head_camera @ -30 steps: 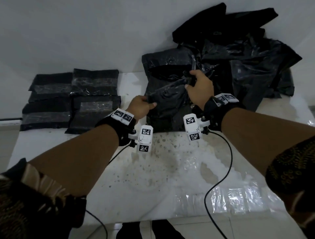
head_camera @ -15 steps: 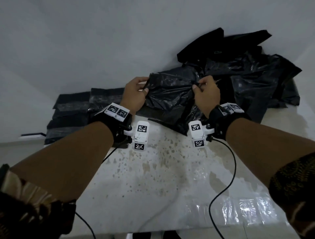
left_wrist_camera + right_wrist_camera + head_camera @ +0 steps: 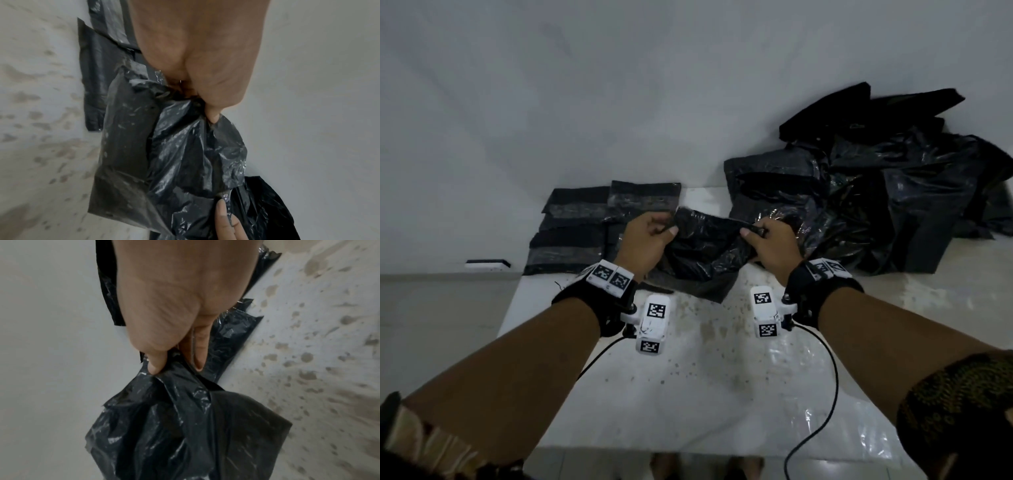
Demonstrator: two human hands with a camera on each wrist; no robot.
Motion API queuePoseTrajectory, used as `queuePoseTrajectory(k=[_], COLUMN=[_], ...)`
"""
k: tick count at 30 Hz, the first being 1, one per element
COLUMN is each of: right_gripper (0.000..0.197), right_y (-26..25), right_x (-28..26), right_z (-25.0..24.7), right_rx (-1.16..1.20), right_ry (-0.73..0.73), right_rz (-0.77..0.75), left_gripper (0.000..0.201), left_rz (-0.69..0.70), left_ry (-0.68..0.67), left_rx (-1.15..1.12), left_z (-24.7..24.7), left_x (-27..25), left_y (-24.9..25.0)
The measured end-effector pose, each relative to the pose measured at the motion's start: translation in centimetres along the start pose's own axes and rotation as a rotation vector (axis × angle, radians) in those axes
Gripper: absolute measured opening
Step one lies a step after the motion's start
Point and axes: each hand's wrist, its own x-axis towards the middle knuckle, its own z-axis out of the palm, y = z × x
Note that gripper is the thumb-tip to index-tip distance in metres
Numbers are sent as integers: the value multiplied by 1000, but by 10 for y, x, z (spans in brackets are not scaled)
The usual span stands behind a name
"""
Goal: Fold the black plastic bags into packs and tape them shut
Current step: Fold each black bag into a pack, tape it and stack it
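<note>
I hold one crumpled black plastic bag (image 3: 705,250) lifted above the white table (image 3: 688,377), its lower edge hanging down to the tabletop. My left hand (image 3: 650,236) pinches its upper left corner and my right hand (image 3: 767,240) pinches its upper right corner. In the left wrist view the left hand (image 3: 205,104) grips bunched black plastic bag (image 3: 185,154), with a right fingertip at the bottom. In the right wrist view thumb and fingers of the right hand (image 3: 174,363) clamp the black plastic bag (image 3: 185,426).
A loose heap of black bags (image 3: 893,192) lies at the back right of the table. Several folded, taped packs (image 3: 592,226) lie flat at the back left. Wrist camera cables (image 3: 825,394) trail over the stained tabletop toward me. A grey wall stands behind.
Both hands lifted one bag off the pile and pulled it toward me and left; the hands now hold it spread between them by its top corners.
</note>
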Motion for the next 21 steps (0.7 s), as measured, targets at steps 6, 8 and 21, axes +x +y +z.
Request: queuePoseTrajectory(k=[6,8,21], right_gripper=[22,12,18], right_y=[-38,-46,-87], right_x=[-18,-19,-62], right_z=[24,38,126], right_rx=[122,177,400], right_ry=[-73,-71,-184], right_rz=[2,4,-1], left_gripper=[30,27,30], left_rz=[12,36,305], left_ry=[-36,-38,-62], left_rx=[16,24,65], left_z=[-45,-64,-168], left_x=[-7,-8,2], left_y=[-14,-14,34])
